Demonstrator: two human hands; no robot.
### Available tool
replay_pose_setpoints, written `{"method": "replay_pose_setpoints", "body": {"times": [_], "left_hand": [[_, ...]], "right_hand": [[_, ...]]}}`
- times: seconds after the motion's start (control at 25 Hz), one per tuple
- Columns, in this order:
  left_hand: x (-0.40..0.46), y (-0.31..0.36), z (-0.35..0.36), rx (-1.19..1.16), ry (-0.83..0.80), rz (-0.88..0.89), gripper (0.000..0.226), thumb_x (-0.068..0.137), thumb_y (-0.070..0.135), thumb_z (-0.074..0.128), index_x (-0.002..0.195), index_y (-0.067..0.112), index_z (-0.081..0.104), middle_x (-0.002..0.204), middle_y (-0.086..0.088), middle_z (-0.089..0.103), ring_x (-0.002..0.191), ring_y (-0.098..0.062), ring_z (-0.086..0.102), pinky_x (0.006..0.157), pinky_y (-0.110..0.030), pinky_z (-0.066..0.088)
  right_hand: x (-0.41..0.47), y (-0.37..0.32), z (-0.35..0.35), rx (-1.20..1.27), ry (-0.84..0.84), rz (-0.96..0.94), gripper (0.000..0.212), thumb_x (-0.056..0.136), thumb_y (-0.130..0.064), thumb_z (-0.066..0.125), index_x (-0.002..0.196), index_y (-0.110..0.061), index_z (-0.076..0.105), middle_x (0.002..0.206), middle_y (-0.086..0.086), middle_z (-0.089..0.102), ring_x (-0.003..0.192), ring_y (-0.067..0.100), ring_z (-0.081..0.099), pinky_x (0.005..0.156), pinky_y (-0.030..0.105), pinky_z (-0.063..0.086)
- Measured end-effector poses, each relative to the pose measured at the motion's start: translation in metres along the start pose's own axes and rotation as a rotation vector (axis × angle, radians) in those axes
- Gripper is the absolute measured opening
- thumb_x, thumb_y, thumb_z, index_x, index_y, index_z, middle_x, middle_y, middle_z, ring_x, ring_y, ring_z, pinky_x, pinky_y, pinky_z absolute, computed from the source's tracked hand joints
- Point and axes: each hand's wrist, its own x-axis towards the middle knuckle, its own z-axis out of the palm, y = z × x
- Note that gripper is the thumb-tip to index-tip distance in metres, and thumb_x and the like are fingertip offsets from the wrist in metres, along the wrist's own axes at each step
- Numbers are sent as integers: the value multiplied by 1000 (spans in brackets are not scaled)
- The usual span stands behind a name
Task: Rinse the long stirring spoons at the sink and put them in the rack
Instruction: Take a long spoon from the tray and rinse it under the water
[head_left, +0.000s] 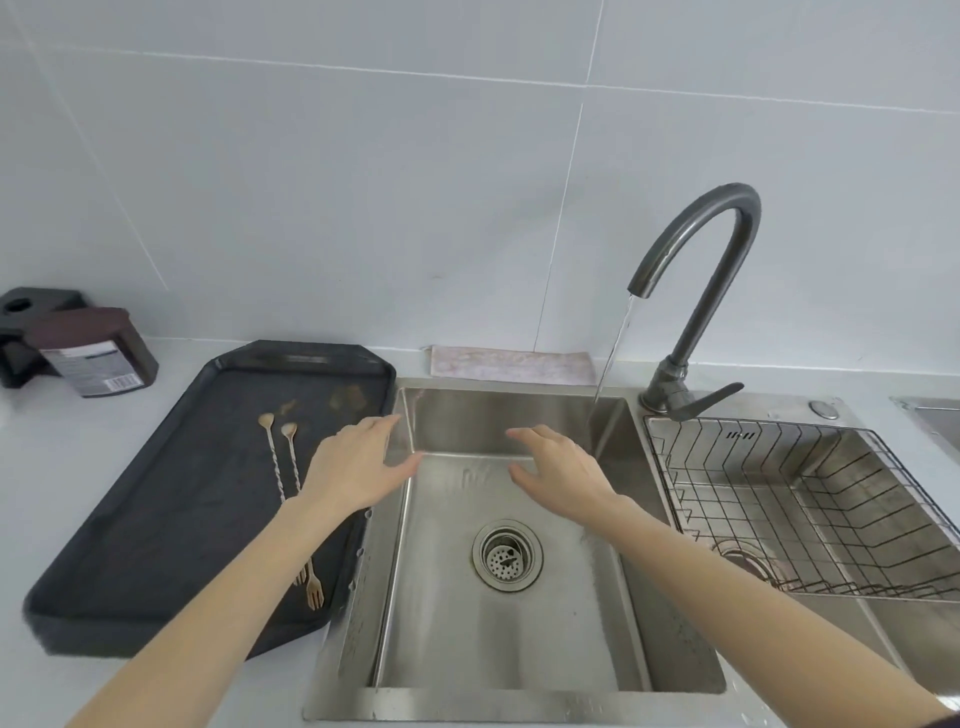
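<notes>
Two pale gold twisted-stem spoons (283, 462) lie on a black tray (156, 519) beside the silver sink (519, 649).

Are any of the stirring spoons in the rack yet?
No: both stirring spoons lie on the dark tray left of the sink, and the wire rack holds none.

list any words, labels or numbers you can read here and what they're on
No text here reads clearly.
Dark brown container at the back left: a white label with lines of print and a barcode, too blurred to read.
Wire rack basin: small dark marks on the back wall, possibly slots, not readable as text.
Black tray, faucet, cloth: no lettering visible.
</notes>
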Motion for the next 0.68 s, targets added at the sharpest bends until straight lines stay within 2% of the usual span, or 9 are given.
{"method": "replay_pose_setpoints", "body": {"times": [0.36,0.56,0.68], "left_hand": [[-6,-80,22,-51,-12,-277,51,90,39,46,135,17,40,138,-7,51,120,-28,52,97,-43,47],[-10,-106,35,-57,-35,-393,34,89,35,50,115,14,56,113,-8,59,101,-25,60,85,-37,49],[-11,-111,41,-58,-66,-458,30,88,37,52,104,12,59,107,-8,60,95,-25,61,77,-34,48]], "right_hand": [[42,-79,54,143,-162,-57,38,91,-21,48,128,-13,54,123,6,61,111,26,58,93,36,47],[60,-118,78,197,-258,-68,32,91,-17,46,119,-10,60,119,9,65,110,29,58,92,33,46],[70,-136,91,221,-308,-75,30,91,-16,47,116,-7,62,118,13,66,112,31,58,97,38,48]]}}
